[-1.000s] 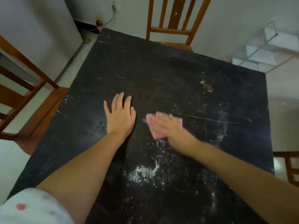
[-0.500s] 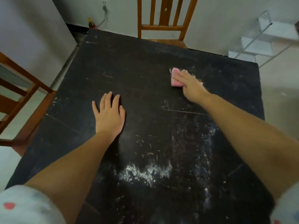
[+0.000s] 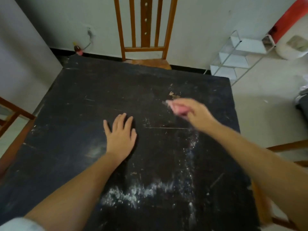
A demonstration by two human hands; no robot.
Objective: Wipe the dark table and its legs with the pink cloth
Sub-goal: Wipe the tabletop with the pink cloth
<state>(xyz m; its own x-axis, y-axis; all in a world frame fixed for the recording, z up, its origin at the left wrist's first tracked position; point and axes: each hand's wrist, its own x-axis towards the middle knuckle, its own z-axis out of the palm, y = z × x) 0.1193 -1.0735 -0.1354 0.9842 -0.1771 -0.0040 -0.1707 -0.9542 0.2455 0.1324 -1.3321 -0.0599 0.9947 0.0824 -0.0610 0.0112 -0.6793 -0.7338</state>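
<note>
The dark table (image 3: 83, 114) fills most of the view, its top scratched and dusted with white powder (image 3: 138, 192) near the front. My left hand (image 3: 120, 135) lies flat on the tabletop, fingers spread, holding nothing. My right hand (image 3: 194, 112) is blurred from motion and presses the pink cloth (image 3: 178, 108) against the table right of centre, just below a pale chipped patch (image 3: 172, 94). Only a small part of the cloth shows under my fingers. The table legs are hidden.
A wooden chair (image 3: 145, 30) stands at the far edge against the white wall. Another wooden chair (image 3: 11, 120) is at the left, and chair parts (image 3: 290, 145) show at the right. A white wire rack (image 3: 236, 55) stands on the floor at back right.
My right hand swept the pink cloth from the table's middle toward the far right, then drew it slightly back. My left hand stayed flat in place. The view tilted up.
</note>
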